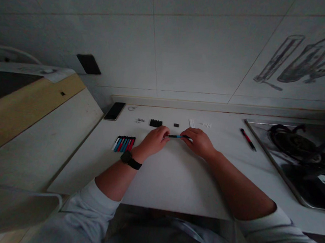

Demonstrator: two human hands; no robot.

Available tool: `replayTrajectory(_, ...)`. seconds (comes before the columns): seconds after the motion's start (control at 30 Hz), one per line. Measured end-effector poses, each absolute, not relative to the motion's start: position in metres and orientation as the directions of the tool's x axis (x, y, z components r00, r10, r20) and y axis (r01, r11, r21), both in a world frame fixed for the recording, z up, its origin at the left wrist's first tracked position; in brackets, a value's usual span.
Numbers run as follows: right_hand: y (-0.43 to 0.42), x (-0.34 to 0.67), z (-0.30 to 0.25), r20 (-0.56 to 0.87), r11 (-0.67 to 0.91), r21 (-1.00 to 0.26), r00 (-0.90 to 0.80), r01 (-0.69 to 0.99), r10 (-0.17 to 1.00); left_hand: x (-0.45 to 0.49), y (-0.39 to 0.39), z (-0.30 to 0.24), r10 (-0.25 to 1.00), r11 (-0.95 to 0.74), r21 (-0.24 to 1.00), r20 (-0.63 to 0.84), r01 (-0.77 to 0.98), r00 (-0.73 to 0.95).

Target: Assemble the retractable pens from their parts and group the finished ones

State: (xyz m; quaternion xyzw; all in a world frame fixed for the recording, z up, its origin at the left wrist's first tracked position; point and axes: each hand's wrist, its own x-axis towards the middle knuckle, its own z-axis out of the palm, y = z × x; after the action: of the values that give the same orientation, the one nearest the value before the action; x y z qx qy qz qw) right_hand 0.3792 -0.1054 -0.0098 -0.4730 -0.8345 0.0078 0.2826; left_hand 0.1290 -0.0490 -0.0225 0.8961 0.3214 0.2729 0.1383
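Observation:
Between my two hands a slim pen, black and blue, lies level just above the white counter. My left hand, with a dark watch on its wrist, pinches the pen's left end. At the other end the fingers of my right hand are closed round it, so both tips are partly hidden. Behind the hands are a row of black pen parts, some small springs, a little dark cluster, thin white tubes and small white pieces. Several coloured pen barrels lie left of my left hand.
A smartphone lies at the counter's back left, beside a small ring. On the right are a red and black pen and a gas stove. A raised cabinet borders the left side; a tiled wall stands behind.

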Motion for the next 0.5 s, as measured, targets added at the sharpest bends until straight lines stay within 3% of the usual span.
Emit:
replayTrajectory(0.3, -0.1052, 0.3786, -0.0094, 0.489, 0.578, -0.273, -0.407, 0.769, 0.772, 0.1301, -0.0482, -0.0196, 0.656, -0.748, 0.408, 0.338, 0.523, 0.675)
replayTrajectory(0.5, -0.1037, 0.3796, -0.0101, 0.499, 0.549, -0.298, -0.362, 0.781, 0.787, 0.1293, -0.0516, -0.0167, 0.675, -0.732, 0.456, 0.379, 0.507, 0.633)
